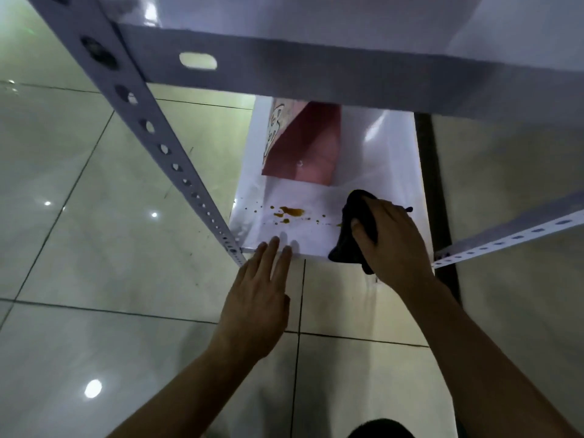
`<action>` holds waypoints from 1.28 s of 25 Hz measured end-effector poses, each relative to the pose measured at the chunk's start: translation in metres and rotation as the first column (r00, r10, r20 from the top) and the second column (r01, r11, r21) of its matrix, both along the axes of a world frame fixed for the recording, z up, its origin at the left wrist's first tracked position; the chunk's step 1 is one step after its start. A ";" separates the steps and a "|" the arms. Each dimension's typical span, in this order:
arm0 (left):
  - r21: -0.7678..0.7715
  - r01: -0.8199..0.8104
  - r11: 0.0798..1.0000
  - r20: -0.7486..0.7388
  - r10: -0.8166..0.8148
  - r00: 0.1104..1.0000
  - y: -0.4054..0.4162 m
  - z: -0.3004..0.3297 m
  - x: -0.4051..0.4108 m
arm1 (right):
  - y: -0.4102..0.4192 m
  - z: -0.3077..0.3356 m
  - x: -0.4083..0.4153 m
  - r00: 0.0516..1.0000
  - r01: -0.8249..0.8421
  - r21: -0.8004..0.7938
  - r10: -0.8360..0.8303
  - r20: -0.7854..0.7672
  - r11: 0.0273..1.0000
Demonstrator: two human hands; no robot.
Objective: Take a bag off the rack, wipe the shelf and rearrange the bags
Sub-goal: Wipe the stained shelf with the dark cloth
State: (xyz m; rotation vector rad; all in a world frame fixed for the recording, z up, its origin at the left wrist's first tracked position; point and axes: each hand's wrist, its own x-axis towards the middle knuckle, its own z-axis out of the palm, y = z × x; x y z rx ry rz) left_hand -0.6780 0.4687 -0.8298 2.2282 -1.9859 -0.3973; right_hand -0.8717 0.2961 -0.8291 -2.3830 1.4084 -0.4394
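Observation:
A white lower shelf (316, 238) of the metal rack carries brown-orange spill drops (290, 213) near its front. A red paper bag (303, 147) with a white printed side stands further back on that shelf. My right hand (392, 241) grips a dark cloth (354, 222) pressed on the shelf's right front, just right of the stain. My left hand (259, 295) lies flat with straight fingers, fingertips resting on the shelf's front edge at the left.
The upper shelf's grey beam (347, 74) overhangs the top of the view. A perforated upright (167, 150) runs down at the left, another rail (512, 238) at the right. Glossy tiled floor (94, 248) surrounds the rack.

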 end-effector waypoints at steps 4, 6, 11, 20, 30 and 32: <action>-0.044 0.014 0.999 0.074 -0.011 0.997 -0.017 -0.040 0.004 | -0.011 -0.056 -0.006 0.982 0.017 -0.036 -0.024 -0.189 0.999; -0.044 -0.017 0.999 0.099 0.022 0.995 -0.017 -0.054 0.003 | -0.011 -0.067 -0.003 0.984 -0.024 -0.094 0.007 -0.176 0.995; -0.130 -0.050 0.990 0.030 0.055 0.998 -0.003 -0.063 0.002 | -0.005 -0.071 0.043 0.970 -0.242 -0.089 0.240 -0.040 0.966; -0.219 -0.080 0.972 0.038 0.090 0.995 0.011 -0.065 0.017 | 0.002 -0.064 0.124 0.937 -0.344 -0.164 0.326 -0.125 0.925; -0.255 -0.141 0.957 -0.129 0.111 0.985 0.005 -0.058 0.029 | -0.012 -0.061 0.173 0.913 -0.396 -0.027 0.391 -0.115 0.918; -0.274 -0.131 0.953 -0.152 0.092 0.984 0.006 -0.056 0.030 | -0.005 -0.061 0.159 0.918 -0.393 -0.034 0.390 -0.076 0.919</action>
